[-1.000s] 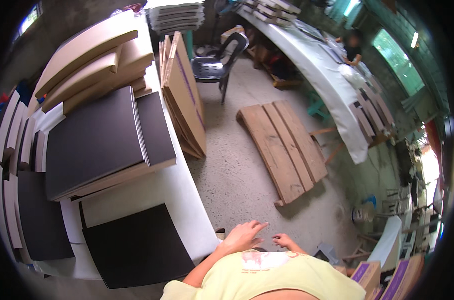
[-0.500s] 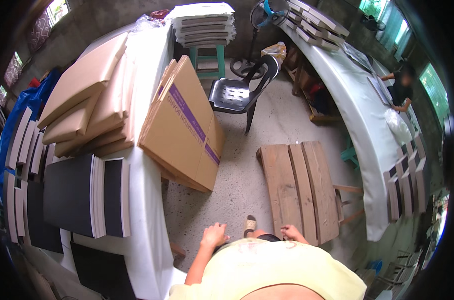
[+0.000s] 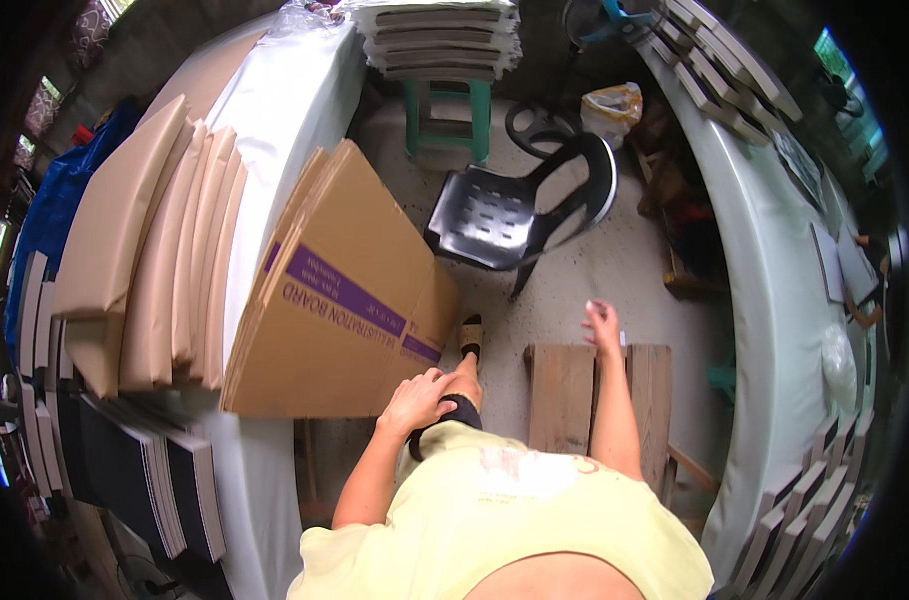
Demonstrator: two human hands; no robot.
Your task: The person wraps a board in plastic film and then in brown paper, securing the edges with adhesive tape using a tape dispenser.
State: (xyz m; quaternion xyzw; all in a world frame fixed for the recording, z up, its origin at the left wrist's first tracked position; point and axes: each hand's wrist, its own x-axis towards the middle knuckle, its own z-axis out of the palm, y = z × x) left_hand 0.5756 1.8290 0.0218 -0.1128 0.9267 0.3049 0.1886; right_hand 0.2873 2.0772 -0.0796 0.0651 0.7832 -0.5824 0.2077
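Note:
My left hand (image 3: 416,402) is low in front of my body, by my black shorts (image 3: 460,412). Its fingers are loosely bent and it holds nothing that I can see. Nearest to it is a stack of flattened brown cardboard boxes (image 3: 324,330) with a purple printed stripe, leaning against the left table. My right hand (image 3: 602,325) reaches forward above the far end of a low wooden bench (image 3: 562,400). Its fingers are slightly curled and apart, and no object shows in it. A black plastic chair (image 3: 484,220) stands ahead of both hands.
White-covered tables (image 3: 259,110) run along the left, with brown-wrapped packs (image 3: 124,250) and dark boards (image 3: 124,470) on them. On the right table (image 3: 749,250) lie more board stacks (image 3: 724,70). A green stool (image 3: 446,125) bears a wrapped stack. Another person's hand (image 3: 867,316) is at far right.
My view has shifted forward, so the chair and cardboard stack look nearer. My right arm has stretched out over the bench. My left hand has come across toward my thigh.

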